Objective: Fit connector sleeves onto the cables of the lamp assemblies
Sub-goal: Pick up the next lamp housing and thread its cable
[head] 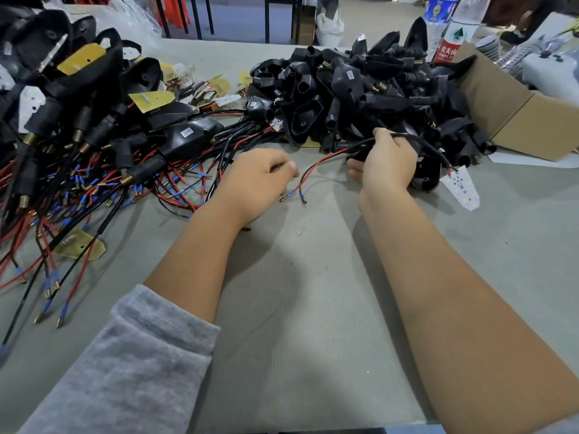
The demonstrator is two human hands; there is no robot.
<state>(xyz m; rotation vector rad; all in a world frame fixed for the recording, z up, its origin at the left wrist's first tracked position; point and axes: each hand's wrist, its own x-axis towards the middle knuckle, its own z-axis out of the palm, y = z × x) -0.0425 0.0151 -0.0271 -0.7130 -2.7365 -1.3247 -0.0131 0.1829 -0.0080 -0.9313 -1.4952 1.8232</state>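
Right hand (388, 161) curled round a glossy black moulded housing (421, 173) and its thin cable (316, 166), red and black leads running left to blue-sleeved brass tips just beside the left hand (257, 180); white perforated LED board (462, 187) dangling flat on the table at right. Left hand loosely curled, knuckles up on ribbed grey felt mat (297, 292), thumb and forefinger pinched; contents too small to tell. Finished assemblies (78, 145) heaped left, bare housings (360, 89) piled behind, beside a cardboard box (517, 114).
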